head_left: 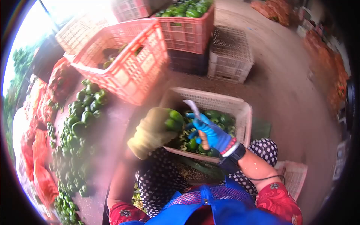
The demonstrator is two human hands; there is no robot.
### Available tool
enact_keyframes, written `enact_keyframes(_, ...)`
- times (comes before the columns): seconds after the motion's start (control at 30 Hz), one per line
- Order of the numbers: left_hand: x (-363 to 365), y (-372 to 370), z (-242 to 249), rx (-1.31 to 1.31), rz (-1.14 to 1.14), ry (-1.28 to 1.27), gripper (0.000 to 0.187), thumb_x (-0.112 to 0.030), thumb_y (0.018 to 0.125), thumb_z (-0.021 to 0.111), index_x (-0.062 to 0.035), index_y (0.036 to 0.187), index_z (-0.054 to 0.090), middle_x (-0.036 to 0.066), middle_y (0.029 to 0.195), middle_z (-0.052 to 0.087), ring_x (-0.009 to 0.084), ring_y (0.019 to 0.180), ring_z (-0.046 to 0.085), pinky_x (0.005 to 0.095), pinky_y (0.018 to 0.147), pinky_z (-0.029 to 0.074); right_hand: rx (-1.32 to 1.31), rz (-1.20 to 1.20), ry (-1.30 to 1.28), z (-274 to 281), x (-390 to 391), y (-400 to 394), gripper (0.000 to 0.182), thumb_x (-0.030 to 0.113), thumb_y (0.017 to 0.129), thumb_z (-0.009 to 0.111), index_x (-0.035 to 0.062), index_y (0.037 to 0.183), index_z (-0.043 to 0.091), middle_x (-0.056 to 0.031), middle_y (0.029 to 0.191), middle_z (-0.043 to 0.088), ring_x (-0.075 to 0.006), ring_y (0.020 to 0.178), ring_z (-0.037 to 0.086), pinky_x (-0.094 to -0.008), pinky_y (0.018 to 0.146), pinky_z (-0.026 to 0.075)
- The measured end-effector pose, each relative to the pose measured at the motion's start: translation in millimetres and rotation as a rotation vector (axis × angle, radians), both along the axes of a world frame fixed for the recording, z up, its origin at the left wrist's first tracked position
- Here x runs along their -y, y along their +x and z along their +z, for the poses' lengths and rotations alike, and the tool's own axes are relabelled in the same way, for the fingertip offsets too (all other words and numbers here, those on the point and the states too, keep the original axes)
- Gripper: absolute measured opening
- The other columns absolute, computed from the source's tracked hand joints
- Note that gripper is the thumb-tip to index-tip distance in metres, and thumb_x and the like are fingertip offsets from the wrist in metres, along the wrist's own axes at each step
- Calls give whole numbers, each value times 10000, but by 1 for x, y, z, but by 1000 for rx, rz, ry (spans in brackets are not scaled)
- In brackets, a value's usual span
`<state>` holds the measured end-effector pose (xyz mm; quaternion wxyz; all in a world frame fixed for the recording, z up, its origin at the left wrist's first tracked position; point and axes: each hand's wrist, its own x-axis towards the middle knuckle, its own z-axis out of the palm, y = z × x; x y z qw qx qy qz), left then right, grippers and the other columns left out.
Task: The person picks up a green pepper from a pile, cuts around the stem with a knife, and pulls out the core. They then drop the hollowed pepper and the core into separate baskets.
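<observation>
My left hand, in a pale yellow glove, is closed around a green bell pepper. Close by on the right, my right hand wears a blue glove and grips a knife by its wooden handle, the curved blade pointing up and left. Both hands are over a pale pink plastic crate standing between my knees. Inside that crate lie more green peppers and pale green trimmings. Some blur covers the left glove.
To the left, a long heap of green peppers lies on a flat surface beside red-orange mesh sacks. An orange crate stands tilted ahead. Behind it are a pepper-filled crate and a pale crate. Full sacks line the far right.
</observation>
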<state>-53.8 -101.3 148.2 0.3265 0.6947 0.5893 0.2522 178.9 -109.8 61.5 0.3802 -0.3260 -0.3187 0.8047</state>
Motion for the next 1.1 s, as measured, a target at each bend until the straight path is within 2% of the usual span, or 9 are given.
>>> enact_keyframes(0.1,1,39,-32,-120,-278,211,641,-153,730,851,-56,1304,583,168,1195,664,280,926,688,388,825,569,154,-158,234,-34,0,7,633,435,941,712,97,1425,482,-26,1161,605,-61,814,605,-212,599,501)
enact_keyframes(0.17,-4,40,-42,509,-184,-68,720,-133,748,845,-37,1378,509,141,1248,623,276,932,675,392,856,560,103,-186,212,-21,-3,17,585,371,943,719,88,1405,498,-18,1148,606,-55,826,600,-203,606,493)
enact_keyframes(0.2,-5,47,-43,803,-4,-233,648,-153,820,795,0,1373,494,114,1172,639,222,902,657,370,822,555,80,-188,215,-10,-3,22,574,338,939,726,84,1401,500,-16,1144,608,-59,832,600,-201,608,489)
enact_keyframes(0.33,-5,43,-44,960,-174,-747,560,-254,912,711,0,1361,495,102,955,681,179,802,671,307,751,549,56,-160,249,3,-5,29,590,239,913,758,79,1414,490,-7,1131,605,-58,836,595,-197,609,478)
enact_keyframes(0.47,-13,45,-44,1100,-256,-769,538,-278,895,749,-3,1301,529,84,921,671,165,760,667,279,701,551,111,-120,316,6,-7,33,634,186,878,795,82,1428,499,-18,1170,607,-74,856,593,-227,663,497)
enact_keyframes(0.57,-17,41,-47,1113,-342,-737,641,-240,916,694,-58,1479,446,79,1105,637,195,852,648,388,762,572,295,-117,543,7,-12,32,639,182,861,803,87,1427,524,-51,1221,617,-137,876,617,-303,755,525)
enact_keyframes(0.77,-23,40,-45,872,-34,-625,527,-245,848,813,-21,1257,567,60,992,664,140,734,660,292,632,575,947,-265,1138,13,-7,29,725,147,873,673,84,1540,396,-212,1084,639,-350,841,655,-447,758,534)
enact_keyframes(0.9,-22,44,-52,813,-10,-570,450,-246,858,802,-18,1193,607,54,950,671,149,727,669,288,612,573,1167,-162,1006,-3,3,20,830,127,883,620,82,1605,214,-259,1023,624,-432,828,638,-516,707,521)
enact_keyframes(1.1,-28,50,-62,665,-66,-568,588,-328,813,814,-19,1249,568,83,955,700,160,749,693,310,649,580,1385,-141,974,-15,4,16,896,106,851,641,13,1600,159,-267,1075,613,-427,860,640,-516,732,528)
